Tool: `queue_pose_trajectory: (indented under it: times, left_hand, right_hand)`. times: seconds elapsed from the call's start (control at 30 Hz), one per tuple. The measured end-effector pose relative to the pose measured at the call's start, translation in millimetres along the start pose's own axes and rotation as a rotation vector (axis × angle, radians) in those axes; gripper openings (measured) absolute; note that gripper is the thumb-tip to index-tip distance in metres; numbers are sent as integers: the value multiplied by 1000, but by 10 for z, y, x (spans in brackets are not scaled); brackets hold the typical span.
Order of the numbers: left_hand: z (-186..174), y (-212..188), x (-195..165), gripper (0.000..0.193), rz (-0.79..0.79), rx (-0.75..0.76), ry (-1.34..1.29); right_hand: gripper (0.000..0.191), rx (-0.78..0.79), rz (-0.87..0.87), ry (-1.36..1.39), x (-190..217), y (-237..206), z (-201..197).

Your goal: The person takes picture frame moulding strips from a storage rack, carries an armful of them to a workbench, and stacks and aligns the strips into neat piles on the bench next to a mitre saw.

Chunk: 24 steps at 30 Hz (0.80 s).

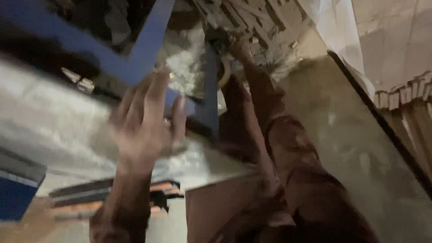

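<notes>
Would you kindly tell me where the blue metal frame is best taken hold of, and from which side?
Probably at the diagonal bar of the blue metal frame, coming from below, where the left hand already reaches with open fingers. The bar looks narrow enough to wrap and lies bare there. The right hand is blurred, further up by the upright bar.

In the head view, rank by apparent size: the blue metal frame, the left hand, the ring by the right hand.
1. Blue metal frame
2. Left hand, enlarged by nearness to the camera
3. Ring, partly hidden beside the right hand
</notes>
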<state>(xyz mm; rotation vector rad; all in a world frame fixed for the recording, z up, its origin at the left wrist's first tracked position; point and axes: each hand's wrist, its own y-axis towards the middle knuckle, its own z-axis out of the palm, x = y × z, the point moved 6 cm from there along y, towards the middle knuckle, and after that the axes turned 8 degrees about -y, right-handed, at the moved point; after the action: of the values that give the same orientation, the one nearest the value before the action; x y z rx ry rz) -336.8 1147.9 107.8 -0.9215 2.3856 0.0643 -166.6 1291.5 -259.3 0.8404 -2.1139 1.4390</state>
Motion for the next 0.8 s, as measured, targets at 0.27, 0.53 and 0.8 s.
queue_pose_trajectory:
  times: [0.27, 0.53, 0.8]
  left_hand:
    - [-120, 200, -180, 29, -10, -118, 40]
    - [-1163, -1894, -2044, 63, 194, -349, -475]
    - [-1135, -4025, -1770, 73, -319, -643, -2072]
  right_hand:
    - [58, -6, 25, 388, 1500, -1347, -1153]
    - [105, 690, 276, 1328, 3601, -4624, -1102]
    - [83, -237, -598, -83, 3579, -5940, -325]
